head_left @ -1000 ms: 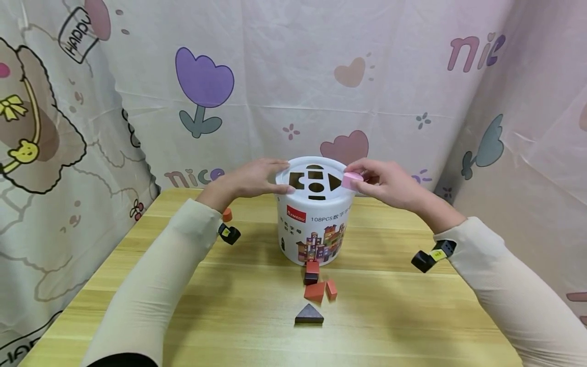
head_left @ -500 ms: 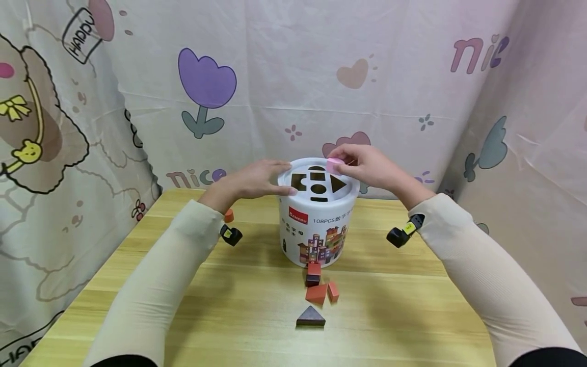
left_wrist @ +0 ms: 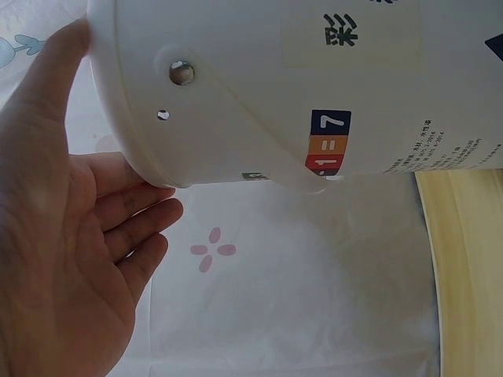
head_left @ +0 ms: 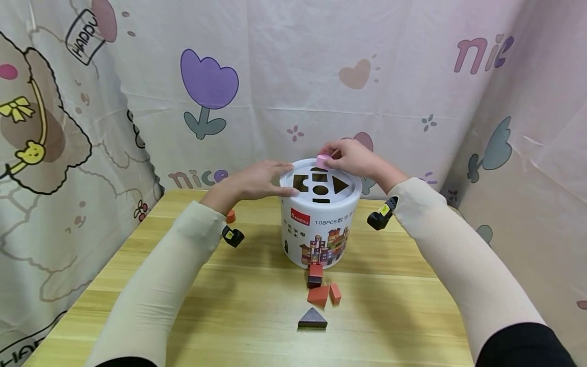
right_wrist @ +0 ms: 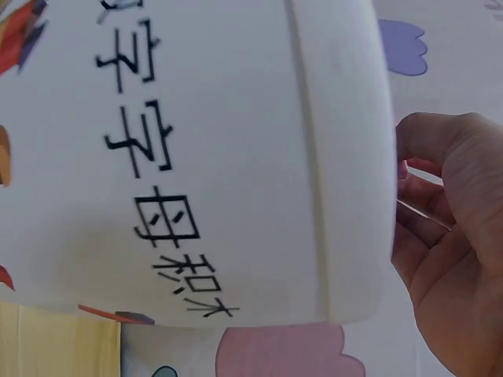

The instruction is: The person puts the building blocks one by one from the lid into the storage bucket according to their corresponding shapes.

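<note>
A white bucket (head_left: 293, 229) with a lid (head_left: 331, 196) of shaped holes stands upright on the table. My right hand (head_left: 353, 158) pinches a pink block (head_left: 323, 161) between thumb and fingers at the far side of the lid, right by the half-round hole. In the right wrist view only a sliver of the pink block (right_wrist: 403, 169) shows behind the bucket's rim. My left hand (head_left: 254, 179) rests on the left side of the lid, thumb on top and fingers along the rim. The left wrist view shows those fingers (left_wrist: 145, 216) extended against the bucket's edge.
In front of the bucket lie a red block (head_left: 316, 270) beside a dark one (head_left: 314, 282), two orange-red blocks (head_left: 318, 295), and a dark triangular block (head_left: 313, 319). An orange block (head_left: 231, 216) sits behind my left wrist. A patterned curtain hangs behind the wooden table (head_left: 385, 306).
My right hand has carried the pink block leftward and back, from the lid's right edge to the half-round hole at the far side. The left hand has stayed on the lid.
</note>
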`<state>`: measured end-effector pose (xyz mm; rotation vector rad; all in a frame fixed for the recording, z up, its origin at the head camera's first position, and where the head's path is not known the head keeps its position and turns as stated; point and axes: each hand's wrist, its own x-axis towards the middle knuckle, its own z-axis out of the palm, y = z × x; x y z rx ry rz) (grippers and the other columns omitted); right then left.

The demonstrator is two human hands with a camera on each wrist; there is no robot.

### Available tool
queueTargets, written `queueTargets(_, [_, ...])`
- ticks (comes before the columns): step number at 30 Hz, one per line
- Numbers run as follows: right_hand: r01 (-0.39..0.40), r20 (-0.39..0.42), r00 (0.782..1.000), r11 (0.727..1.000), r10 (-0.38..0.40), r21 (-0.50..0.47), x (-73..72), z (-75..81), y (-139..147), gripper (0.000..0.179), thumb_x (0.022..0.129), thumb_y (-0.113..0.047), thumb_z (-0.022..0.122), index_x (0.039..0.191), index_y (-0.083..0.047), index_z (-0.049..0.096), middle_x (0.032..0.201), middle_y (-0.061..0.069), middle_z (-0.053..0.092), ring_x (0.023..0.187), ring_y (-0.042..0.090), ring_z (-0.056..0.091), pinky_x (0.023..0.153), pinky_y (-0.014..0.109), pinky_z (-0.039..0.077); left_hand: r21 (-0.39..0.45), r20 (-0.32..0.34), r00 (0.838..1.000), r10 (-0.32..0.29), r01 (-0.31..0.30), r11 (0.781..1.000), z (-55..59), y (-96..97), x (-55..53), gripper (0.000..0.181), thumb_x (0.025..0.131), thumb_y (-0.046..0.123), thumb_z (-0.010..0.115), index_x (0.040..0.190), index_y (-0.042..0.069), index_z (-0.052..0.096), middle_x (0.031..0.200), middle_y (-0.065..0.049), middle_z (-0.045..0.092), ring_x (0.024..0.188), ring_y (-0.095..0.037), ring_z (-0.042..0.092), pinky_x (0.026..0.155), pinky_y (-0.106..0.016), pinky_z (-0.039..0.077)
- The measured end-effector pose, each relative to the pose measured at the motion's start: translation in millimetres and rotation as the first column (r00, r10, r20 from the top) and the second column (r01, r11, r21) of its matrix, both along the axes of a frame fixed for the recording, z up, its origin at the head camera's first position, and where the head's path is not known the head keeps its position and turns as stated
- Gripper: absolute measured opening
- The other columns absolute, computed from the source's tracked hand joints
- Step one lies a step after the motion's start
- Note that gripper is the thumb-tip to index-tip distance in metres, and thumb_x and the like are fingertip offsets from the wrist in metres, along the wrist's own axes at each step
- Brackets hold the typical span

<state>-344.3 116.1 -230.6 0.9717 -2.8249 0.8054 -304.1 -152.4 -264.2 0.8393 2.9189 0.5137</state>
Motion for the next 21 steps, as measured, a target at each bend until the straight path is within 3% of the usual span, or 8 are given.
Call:
queueTargets(8, [-0.01,-0.005,1.0,0.999,0.01,0.031,-12.3,-5.2,-8,0.021,0.094,-0.019,0.065,0.114,-0.013,0.069,0.098,0.003,0.067,0.091,0.02,0.058,0.082,0.033,0.048,0.004,-0.005,1.0,-0.016,0.016,1.0,-0.5,0.0,0.3,0.094,0.083,0.073,0.057,0.154,0.015,0.033,0.158,-0.006,0.031,0.143,-0.03,0.026,0.114,-0.055,0.024])
queueTargets(21, [-0.026,-0.025,0.999,0.997,0.028,0.07,-16.5,-8.3,-10,0.022,0.094,-0.016,0.065,0.115,-0.009,0.07,0.101,0.005,0.069,0.092,0.021,0.061,0.082,0.036,0.05,-0.008,-0.001,1.0,-0.004,0.004,1.0,0.0,0.8,0.6,0.094,0.084,0.073,0.056,0.154,0.015,0.032,0.158,-0.005,0.029,0.144,-0.03,0.024,0.115,-0.054,0.023])
